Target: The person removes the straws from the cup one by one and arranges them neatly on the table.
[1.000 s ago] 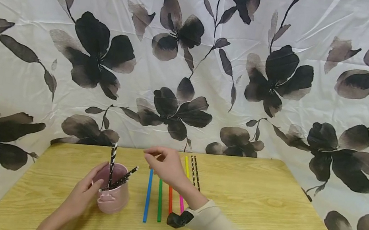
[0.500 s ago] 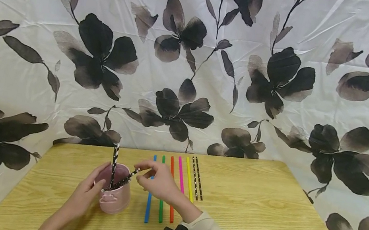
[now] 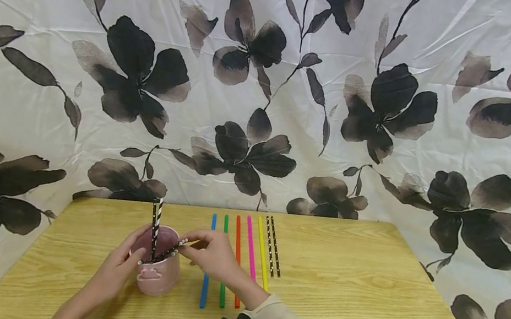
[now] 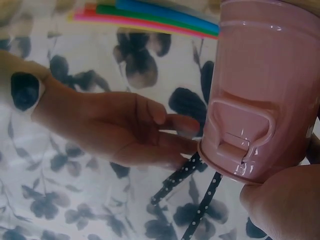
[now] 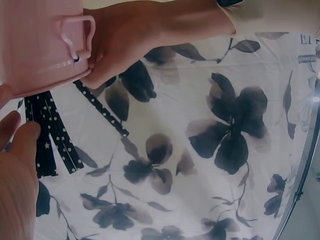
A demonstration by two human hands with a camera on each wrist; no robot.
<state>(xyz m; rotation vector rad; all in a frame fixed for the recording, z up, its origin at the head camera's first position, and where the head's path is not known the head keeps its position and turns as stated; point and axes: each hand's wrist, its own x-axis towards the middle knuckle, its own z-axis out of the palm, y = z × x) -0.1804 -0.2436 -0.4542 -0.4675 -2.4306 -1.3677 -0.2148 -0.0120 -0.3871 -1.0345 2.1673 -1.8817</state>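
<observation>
My left hand (image 3: 113, 268) grips the side of a small pink metal bucket (image 3: 157, 280) on the table, its thumb by the rim. Small wire-style handles show on the bucket in both wrist views. Several black drinking straws with white dots (image 5: 55, 135) lean out over its right rim. The fingertips of my right hand (image 3: 216, 258) are right at that rim, pinching the leaning straws between thumb and fingers. A black-and-white striped straw (image 3: 158, 219) and a dotted straw (image 3: 154, 216) rise from the bucket's back left. The straws' lower ends are hidden inside.
Right of the bucket, a blue straw (image 3: 205, 285), a green one (image 3: 222, 288), a red one (image 3: 239, 240), a pink one (image 3: 249, 242) and a yellow one (image 3: 262, 241) lie side by side. Two dark dotted straws (image 3: 275, 246) follow. A floral cloth (image 3: 265, 99) hangs behind the table (image 3: 341, 284).
My right hand has come down and left from above the coloured straws to the dotted straws at the bucket's rim. A dotted straw now shows apart beside the striped one. My left hand keeps its grip.
</observation>
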